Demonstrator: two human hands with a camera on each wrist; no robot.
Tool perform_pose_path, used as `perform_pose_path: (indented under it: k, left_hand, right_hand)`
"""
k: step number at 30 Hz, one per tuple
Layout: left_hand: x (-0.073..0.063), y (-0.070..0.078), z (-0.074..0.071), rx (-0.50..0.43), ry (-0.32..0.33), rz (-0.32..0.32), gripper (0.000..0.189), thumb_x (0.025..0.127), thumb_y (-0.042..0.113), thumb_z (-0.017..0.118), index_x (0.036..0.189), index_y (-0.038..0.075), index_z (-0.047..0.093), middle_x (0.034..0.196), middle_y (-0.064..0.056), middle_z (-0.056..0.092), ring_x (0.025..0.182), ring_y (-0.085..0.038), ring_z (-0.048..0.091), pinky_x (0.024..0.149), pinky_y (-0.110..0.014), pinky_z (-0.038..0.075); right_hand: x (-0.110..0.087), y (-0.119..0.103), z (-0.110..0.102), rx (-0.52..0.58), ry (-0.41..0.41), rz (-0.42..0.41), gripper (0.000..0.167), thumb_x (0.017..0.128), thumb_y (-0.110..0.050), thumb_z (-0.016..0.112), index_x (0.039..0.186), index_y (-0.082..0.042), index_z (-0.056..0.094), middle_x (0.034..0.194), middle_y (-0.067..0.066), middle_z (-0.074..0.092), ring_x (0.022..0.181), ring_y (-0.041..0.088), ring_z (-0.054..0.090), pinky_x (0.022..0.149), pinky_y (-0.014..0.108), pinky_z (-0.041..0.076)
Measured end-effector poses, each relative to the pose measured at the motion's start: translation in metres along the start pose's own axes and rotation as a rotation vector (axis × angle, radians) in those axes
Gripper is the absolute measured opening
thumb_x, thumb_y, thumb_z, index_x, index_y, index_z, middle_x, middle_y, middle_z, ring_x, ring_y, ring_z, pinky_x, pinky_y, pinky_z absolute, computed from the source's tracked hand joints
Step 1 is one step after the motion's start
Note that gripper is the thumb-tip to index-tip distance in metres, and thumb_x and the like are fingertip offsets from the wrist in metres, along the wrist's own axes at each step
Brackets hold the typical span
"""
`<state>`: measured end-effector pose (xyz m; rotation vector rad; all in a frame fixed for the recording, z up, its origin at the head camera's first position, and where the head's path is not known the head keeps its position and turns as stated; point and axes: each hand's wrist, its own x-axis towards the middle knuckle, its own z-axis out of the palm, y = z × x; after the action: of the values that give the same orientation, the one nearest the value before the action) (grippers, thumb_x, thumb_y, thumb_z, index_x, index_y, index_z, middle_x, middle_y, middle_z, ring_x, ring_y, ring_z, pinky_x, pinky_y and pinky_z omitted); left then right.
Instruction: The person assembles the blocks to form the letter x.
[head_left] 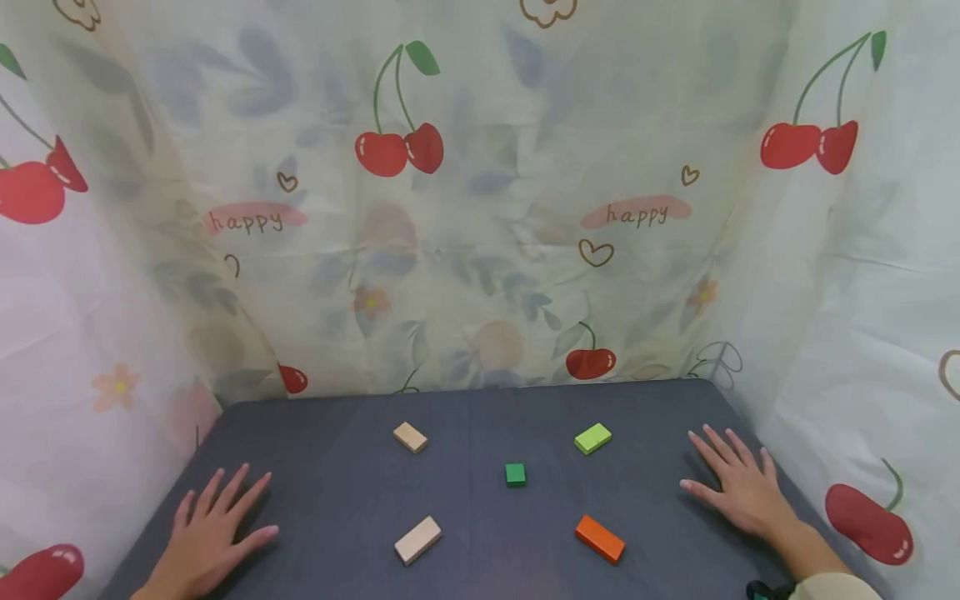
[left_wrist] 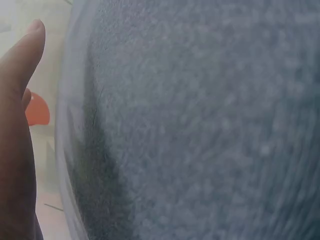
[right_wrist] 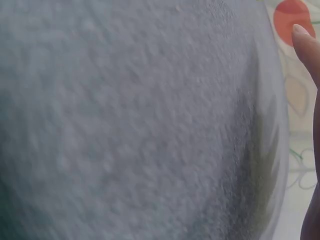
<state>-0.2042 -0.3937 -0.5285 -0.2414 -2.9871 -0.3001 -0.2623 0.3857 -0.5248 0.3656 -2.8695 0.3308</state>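
Observation:
My left hand (head_left: 208, 533) lies at the left of the dark grey table (head_left: 330, 500), palm down with fingers spread and nothing in it. At the right side my right hand (head_left: 738, 483) is spread the same way, also holding nothing. Between them lie several small blocks: a tan block (head_left: 410, 437) at the back left, a pale pinkish block (head_left: 418, 540) at the front left, a green cube (head_left: 515, 475) in the middle, a lime block (head_left: 593, 438) at the back right and an orange block (head_left: 600, 539) at the front right. Both wrist views show mostly grey cloth.
A curtain (head_left: 465, 250) printed with cherries and "happy" stands behind the table and along both sides. A dark band (head_left: 768, 590) shows at the right wrist, beside a cream sleeve (head_left: 836, 587).

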Motion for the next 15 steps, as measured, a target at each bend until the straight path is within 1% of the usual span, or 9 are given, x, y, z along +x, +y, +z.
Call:
perform_pose_path:
  k: [4,8,11,15]
  left_hand:
    - [0.003,0.004,0.002,-0.027,0.003,0.005,0.080,0.089,0.067,0.051,0.153,0.022,0.032,0.155,-0.021,0.024,0.138,-0.049,0.014,0.097,-0.073,0.004]
    - [0.006,0.009,0.005,-0.038,0.016,0.009,0.080,0.090,0.066,0.051,0.155,0.024,0.029,0.156,-0.019,0.023,0.138,-0.049,0.016,0.097,-0.073,0.006]
    - [0.006,0.013,0.005,-0.053,0.023,0.010,0.079,0.091,0.064,0.052,0.155,0.025,0.028,0.156,-0.019,0.023,0.137,-0.049,0.017,0.097,-0.073,0.007]
    - [0.006,0.020,0.004,-0.077,0.034,0.020,0.077,0.091,0.061,0.054,0.154,0.023,0.031,0.154,-0.019,0.027,0.136,-0.048,0.020,0.097,-0.071,0.012]
  right_hand:
    - [-0.001,-0.008,0.000,0.043,0.017,-0.002,0.083,0.088,-0.057,0.063,0.154,-0.018,0.031,0.154,0.019,0.029,0.139,0.046,0.019,0.098,0.076,0.005]
    - [-0.001,-0.017,0.000,0.095,0.030,-0.005,0.082,0.088,-0.053,0.066,0.153,-0.016,0.033,0.153,0.019,0.031,0.138,0.045,0.020,0.098,0.075,0.008]
    - [0.001,-0.025,0.000,0.130,0.049,-0.023,0.081,0.087,-0.049,0.068,0.153,-0.016,0.033,0.152,0.020,0.033,0.138,0.045,0.022,0.098,0.074,0.011]
    - [0.002,-0.036,0.002,0.180,0.088,-0.061,0.079,0.086,-0.044,0.071,0.151,-0.015,0.036,0.149,0.021,0.036,0.136,0.047,0.025,0.097,0.073,0.015]
